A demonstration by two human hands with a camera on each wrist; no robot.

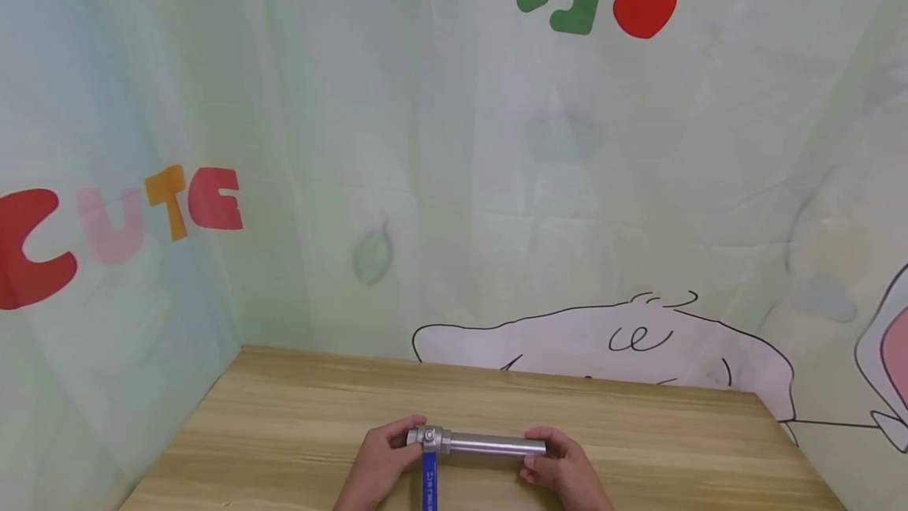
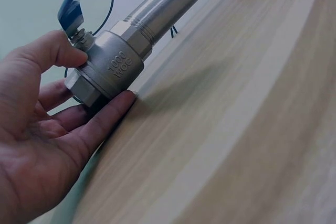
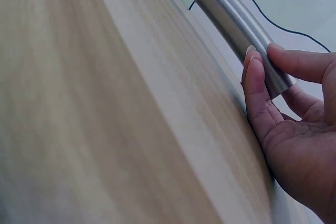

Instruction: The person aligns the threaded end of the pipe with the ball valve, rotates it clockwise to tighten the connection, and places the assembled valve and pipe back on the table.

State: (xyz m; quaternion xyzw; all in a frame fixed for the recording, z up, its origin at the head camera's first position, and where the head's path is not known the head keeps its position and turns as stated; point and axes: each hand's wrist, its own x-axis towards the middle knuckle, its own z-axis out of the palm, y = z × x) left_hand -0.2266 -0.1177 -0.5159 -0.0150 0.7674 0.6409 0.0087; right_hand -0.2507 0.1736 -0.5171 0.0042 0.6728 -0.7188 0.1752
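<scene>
A metal ball valve (image 1: 429, 438) with a blue lever handle (image 1: 429, 481) is joined to a straight silver pipe (image 1: 493, 445). My left hand (image 1: 379, 460) grips the valve body at its left end, thumb and fingers round it; "1000 WOG" is raised on the body (image 2: 116, 62) in the left wrist view. At the pipe's far right end, my right hand (image 1: 563, 468) pinches the tube between thumb and fingers. In the right wrist view the pipe's open end (image 3: 281, 88) points toward the palm. The lever points toward the front edge of the head view, its end cut off.
A wood-grain table (image 1: 312, 393) lies under both hands. Behind it and at the sides hang pale printed curtains (image 1: 468, 180) with coloured letters, a red heart and a cartoon animal.
</scene>
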